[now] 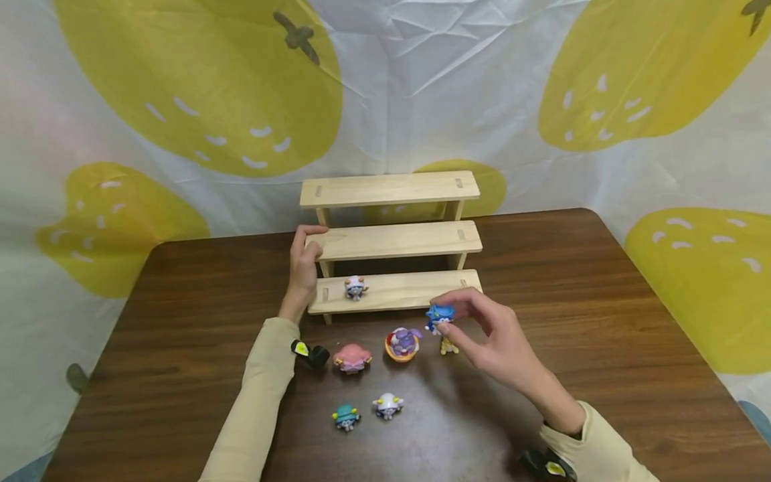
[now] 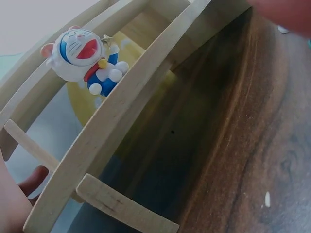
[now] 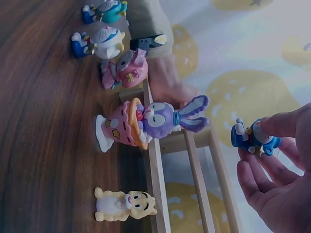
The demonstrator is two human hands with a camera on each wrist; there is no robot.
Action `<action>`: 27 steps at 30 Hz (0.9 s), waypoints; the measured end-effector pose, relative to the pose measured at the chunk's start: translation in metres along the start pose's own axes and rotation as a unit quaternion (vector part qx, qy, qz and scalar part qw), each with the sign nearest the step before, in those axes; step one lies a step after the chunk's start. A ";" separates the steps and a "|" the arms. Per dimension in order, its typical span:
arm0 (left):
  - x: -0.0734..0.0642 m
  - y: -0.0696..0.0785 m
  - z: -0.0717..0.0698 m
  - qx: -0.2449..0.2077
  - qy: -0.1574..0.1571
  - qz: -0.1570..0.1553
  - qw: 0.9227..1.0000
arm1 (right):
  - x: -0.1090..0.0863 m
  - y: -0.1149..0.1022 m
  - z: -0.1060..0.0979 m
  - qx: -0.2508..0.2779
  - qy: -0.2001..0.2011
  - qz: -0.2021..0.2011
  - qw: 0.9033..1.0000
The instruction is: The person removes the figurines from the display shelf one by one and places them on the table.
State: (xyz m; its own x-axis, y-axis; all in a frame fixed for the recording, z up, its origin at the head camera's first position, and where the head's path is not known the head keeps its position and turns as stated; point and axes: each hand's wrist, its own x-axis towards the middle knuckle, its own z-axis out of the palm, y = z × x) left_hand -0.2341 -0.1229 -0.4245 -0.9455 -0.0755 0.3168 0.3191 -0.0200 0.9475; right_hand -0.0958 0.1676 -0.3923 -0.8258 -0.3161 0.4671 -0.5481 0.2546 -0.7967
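Note:
My right hand [image 1: 494,335] pinches a small blue figurine [image 1: 440,318] between thumb and fingers, just in front of the lowest step's right end. In the right wrist view the blue figurine [image 3: 255,138] has a white face. My left hand [image 1: 303,268] grips the left end of the middle step of a three-tier wooden display shelf [image 1: 397,241]. On the lowest step, towards the left, stands a Doraemon figurine [image 1: 355,288] in a white hood; the left wrist view shows this Doraemon figurine [image 2: 82,58] with an open red mouth.
Before the shelf stand a pink figurine [image 1: 352,358], a purple rabbit in a cup [image 1: 402,343] and a yellow animal figurine [image 1: 448,346], partly behind my right hand. Nearer are a teal-hatted figurine [image 1: 346,417] and a white-hooded figurine [image 1: 388,405]. Patterned cloth [image 1: 385,100] hangs behind the table [image 1: 578,281].

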 end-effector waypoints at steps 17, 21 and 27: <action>-0.001 0.001 0.003 -0.015 0.021 0.014 1.000 | -0.019 -0.003 0.008 -0.006 -0.012 0.004 1.000; -0.001 0.001 0.003 -0.016 0.023 0.018 0.999 | -0.025 -0.001 0.009 -0.003 -0.014 0.011 1.000; -0.001 0.001 0.004 -0.011 0.023 0.023 0.999 | -0.033 0.003 0.012 0.005 -0.021 0.003 1.000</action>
State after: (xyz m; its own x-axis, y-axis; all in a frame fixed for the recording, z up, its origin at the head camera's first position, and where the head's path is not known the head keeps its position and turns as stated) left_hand -0.2328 -0.1190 -0.4242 -0.9256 -0.1230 0.3580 0.3648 -0.0372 0.9303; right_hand -0.0692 0.1675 -0.4149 -0.8227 -0.3522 0.4463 -0.5417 0.2474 -0.8034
